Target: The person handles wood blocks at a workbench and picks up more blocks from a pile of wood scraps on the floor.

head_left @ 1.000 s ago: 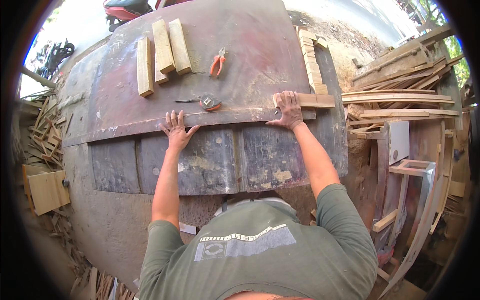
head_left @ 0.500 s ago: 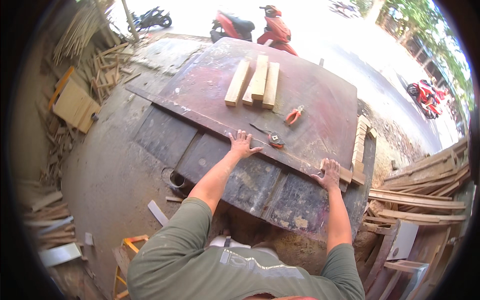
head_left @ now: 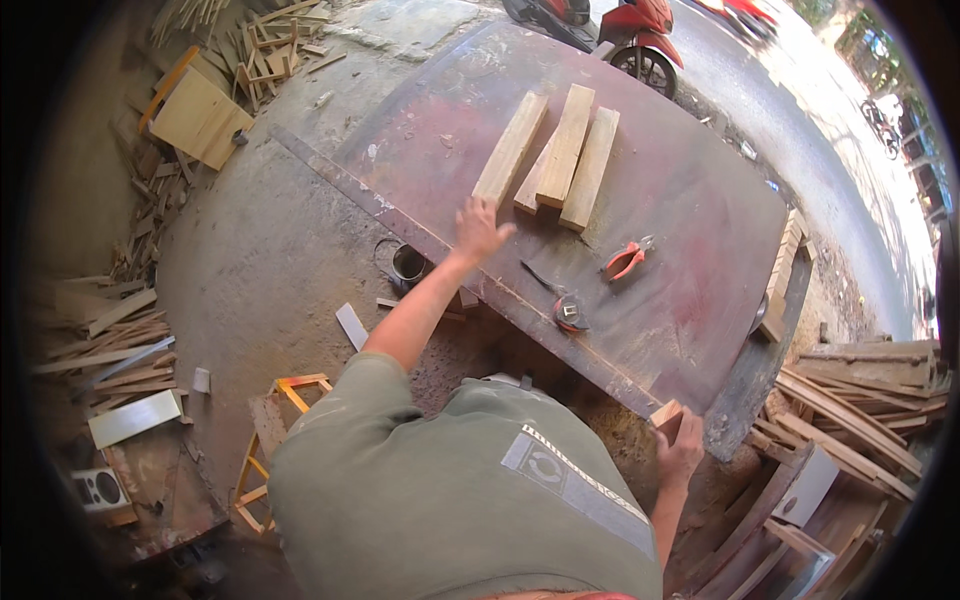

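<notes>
My left hand [head_left: 480, 232] reaches over the reddish-brown tabletop [head_left: 440, 130], thumb apart, fingertips at the near end of a pale wooden block [head_left: 510, 148]. Beside that block lie several similar wooden blocks [head_left: 566, 145], one resting on top of another. At the tabletop's near right corner, my right hand [head_left: 682, 445] is closed round a short wooden block [head_left: 666, 413]; only its end shows. Between my hands lie a tape measure [head_left: 570, 312] with a black strap and pliers [head_left: 627, 260] with orange-red handles.
More wood pieces [head_left: 785, 265] line the table's right side. Stacked planks [head_left: 850, 420] stand at right; scrap wood [head_left: 120, 335] and a wooden box [head_left: 200, 120] lie at left. A bucket [head_left: 408, 262] stands by the table edge. A red scooter [head_left: 645, 40] is parked beyond.
The view has turned. My left hand has moved from the tabletop's near edge to the blocks; my right hand now grips a block. The dark grooved surface in front of that edge no longer shows.
</notes>
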`<act>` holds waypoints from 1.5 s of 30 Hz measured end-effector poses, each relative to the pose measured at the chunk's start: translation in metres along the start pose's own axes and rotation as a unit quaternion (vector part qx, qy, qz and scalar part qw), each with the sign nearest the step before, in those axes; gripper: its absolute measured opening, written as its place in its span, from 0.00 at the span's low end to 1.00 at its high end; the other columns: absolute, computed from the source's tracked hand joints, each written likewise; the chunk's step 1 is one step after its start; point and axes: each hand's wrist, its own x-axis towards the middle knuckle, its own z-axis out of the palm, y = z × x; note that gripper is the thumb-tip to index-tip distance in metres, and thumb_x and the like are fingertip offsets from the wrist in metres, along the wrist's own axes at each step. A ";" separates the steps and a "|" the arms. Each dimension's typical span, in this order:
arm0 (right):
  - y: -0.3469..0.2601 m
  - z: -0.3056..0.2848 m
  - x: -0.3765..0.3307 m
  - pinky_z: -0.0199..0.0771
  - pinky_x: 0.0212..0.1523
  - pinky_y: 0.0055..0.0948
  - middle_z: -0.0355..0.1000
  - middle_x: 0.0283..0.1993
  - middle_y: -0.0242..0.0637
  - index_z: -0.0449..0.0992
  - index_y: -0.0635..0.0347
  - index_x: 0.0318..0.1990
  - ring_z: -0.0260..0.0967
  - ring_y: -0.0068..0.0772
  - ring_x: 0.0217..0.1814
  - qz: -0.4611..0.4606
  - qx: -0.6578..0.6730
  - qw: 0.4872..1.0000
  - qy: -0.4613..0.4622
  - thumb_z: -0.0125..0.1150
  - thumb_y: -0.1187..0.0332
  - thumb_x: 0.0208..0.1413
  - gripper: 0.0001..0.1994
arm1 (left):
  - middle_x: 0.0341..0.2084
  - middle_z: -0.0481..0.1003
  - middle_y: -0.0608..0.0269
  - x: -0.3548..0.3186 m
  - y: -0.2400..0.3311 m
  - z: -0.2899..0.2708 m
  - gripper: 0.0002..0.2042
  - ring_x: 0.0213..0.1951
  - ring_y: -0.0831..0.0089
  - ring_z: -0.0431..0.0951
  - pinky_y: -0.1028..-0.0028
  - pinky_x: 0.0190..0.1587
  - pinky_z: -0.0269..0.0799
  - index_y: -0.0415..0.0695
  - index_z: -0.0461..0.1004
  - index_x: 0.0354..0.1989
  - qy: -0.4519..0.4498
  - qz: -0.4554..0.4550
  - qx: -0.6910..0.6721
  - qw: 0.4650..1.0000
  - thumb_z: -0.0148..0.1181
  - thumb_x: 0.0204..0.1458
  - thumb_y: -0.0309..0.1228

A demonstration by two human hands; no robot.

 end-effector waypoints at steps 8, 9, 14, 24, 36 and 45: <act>0.096 0.189 -0.198 0.76 0.56 0.51 0.71 0.56 0.52 0.71 0.57 0.62 0.72 0.59 0.58 0.267 -0.028 0.895 -0.356 0.66 0.57 0.58 0.27 | 0.65 0.67 0.47 0.097 -0.012 -0.005 0.46 0.67 0.57 0.66 0.49 0.66 0.62 0.40 0.65 0.69 -0.045 -0.153 0.036 0.987 0.74 0.45 0.55; 0.103 0.208 -0.224 0.76 0.56 0.51 0.71 0.55 0.53 0.71 0.58 0.62 0.72 0.59 0.58 0.290 -0.023 0.877 -0.383 0.66 0.57 0.58 0.27 | 0.62 0.70 0.49 0.101 -0.013 -0.008 0.45 0.64 0.58 0.70 0.50 0.65 0.63 0.39 0.66 0.68 -0.073 -0.158 0.021 0.984 0.74 0.45 0.53; 0.113 0.248 -0.284 0.75 0.56 0.53 0.73 0.54 0.55 0.73 0.59 0.59 0.73 0.60 0.58 0.357 0.006 0.820 -0.447 0.64 0.58 0.59 0.24 | 0.46 0.82 0.58 0.079 -0.070 -0.028 0.35 0.46 0.62 0.83 0.58 0.59 0.73 0.36 0.73 0.60 -0.220 -0.158 -0.511 0.816 0.73 0.48 0.46; 0.013 0.098 -0.061 0.75 0.48 0.51 0.77 0.46 0.52 0.74 0.62 0.59 0.76 0.57 0.47 0.115 0.067 0.979 -0.158 0.65 0.62 0.59 0.22 | 0.54 0.77 0.47 -0.120 0.061 -0.084 0.30 0.48 0.57 0.81 0.48 0.50 0.81 0.40 0.70 0.64 -0.259 -0.094 -0.892 0.358 0.50 0.64 0.52; -0.103 -0.021 0.103 0.74 0.57 0.41 0.72 0.59 0.49 0.64 0.64 0.71 0.73 0.46 0.57 -0.129 0.215 0.965 0.078 0.68 0.63 0.61 0.33 | 0.47 0.80 0.48 -0.174 0.158 -0.126 0.35 0.42 0.68 0.83 0.66 0.46 0.81 0.29 0.71 0.58 -0.377 0.015 -0.806 0.456 0.77 0.46 0.40; -0.130 0.010 0.141 0.72 0.59 0.37 0.71 0.54 0.43 0.59 0.62 0.66 0.71 0.35 0.59 0.024 0.688 0.721 0.078 0.77 0.59 0.54 0.39 | 0.57 0.75 0.60 -0.150 0.174 -0.048 0.40 0.59 0.70 0.73 0.66 0.62 0.69 0.39 0.65 0.68 -0.566 0.125 -0.565 0.586 0.77 0.47 0.36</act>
